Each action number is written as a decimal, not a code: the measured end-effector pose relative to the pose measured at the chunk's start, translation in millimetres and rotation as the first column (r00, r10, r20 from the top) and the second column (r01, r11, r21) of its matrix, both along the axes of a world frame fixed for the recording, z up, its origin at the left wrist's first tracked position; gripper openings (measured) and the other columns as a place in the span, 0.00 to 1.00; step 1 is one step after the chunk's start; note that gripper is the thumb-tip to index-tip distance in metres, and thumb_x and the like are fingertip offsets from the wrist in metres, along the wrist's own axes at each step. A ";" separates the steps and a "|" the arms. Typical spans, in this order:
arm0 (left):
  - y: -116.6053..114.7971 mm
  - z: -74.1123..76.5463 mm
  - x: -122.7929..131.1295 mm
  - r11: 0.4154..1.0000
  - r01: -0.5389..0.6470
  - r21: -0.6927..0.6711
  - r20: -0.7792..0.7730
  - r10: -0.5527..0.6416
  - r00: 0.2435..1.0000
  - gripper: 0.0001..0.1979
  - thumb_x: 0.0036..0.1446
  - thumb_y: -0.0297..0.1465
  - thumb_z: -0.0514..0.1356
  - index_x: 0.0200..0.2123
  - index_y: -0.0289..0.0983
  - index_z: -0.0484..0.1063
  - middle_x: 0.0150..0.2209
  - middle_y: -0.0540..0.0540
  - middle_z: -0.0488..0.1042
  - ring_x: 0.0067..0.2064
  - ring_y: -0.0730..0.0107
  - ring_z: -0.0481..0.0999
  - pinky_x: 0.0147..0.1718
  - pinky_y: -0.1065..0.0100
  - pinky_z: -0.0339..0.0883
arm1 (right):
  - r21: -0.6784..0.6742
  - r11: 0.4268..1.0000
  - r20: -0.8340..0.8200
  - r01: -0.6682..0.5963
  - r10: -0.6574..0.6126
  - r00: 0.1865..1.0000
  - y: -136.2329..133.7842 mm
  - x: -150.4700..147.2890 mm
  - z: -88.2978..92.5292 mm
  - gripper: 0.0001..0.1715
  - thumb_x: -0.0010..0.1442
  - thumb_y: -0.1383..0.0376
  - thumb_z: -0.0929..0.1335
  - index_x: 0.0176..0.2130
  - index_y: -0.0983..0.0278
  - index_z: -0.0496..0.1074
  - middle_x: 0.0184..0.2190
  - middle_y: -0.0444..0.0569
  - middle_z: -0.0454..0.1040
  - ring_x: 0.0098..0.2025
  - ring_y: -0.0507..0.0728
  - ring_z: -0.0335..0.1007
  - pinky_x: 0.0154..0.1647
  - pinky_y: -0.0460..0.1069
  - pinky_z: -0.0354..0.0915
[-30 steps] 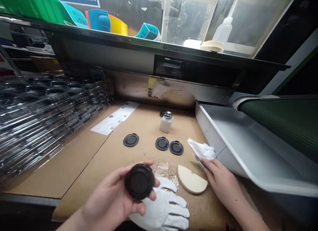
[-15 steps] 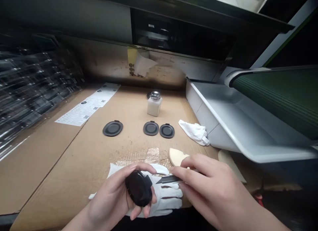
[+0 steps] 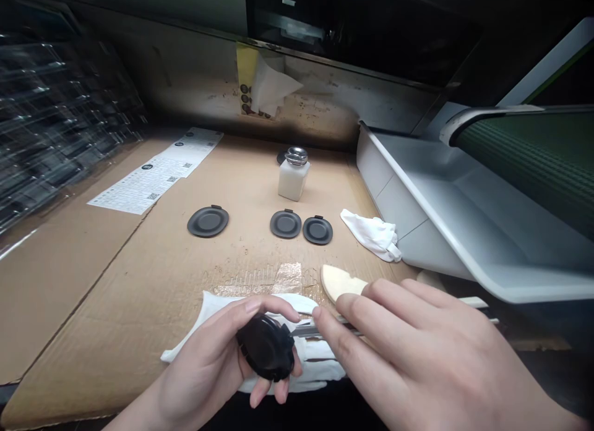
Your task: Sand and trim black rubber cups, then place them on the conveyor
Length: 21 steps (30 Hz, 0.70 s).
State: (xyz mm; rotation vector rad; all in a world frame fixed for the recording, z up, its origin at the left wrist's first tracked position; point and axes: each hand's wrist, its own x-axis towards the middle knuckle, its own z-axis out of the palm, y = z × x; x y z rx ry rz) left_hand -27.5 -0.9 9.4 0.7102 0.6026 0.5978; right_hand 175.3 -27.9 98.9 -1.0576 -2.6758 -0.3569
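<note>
My left hand [image 3: 204,357] is curled around a small black oval plastic part [image 3: 264,347], which has a tab on its right edge. Just right of it, my right hand [image 3: 417,344] grips a slim craft knife [image 3: 341,328]. Its grey blade is partly covered by the fingers and points toward the black part; whether the two touch I cannot tell. Beneath both hands lies a white glove [image 3: 320,349] with its fingers spread to the right. A pale round pad [image 3: 341,282] sits beyond my right fingers.
Flat black oval pieces [image 3: 208,222] lie across the cardboard [image 3: 139,282]. Behind them stands a white bottle with a metal top [image 3: 292,180]. At right are a crumpled white cloth [image 3: 371,234], a grey bin [image 3: 408,202] and a green belt [image 3: 529,159]; stacked clear trays [image 3: 60,109] stand left.
The view has tilted down, so the table's things sit higher. My right hand has shifted its hold, its fingers now covering more of the knife. The black part has turned slightly in my left hand.
</note>
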 end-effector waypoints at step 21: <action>-0.1 4.0 0.0 1.000 -0.006 0.014 -0.042 0.006 0.999 0.19 0.60 0.36 0.43 0.40 0.34 0.70 0.28 0.38 0.77 0.25 0.60 0.75 0.19 0.70 0.58 | 0.060 0.998 0.119 -0.017 0.009 0.993 5.7 8.2 11.2 0.14 0.57 0.69 0.59 0.38 0.62 0.72 0.29 0.48 0.71 0.28 0.55 0.63 0.22 0.51 0.55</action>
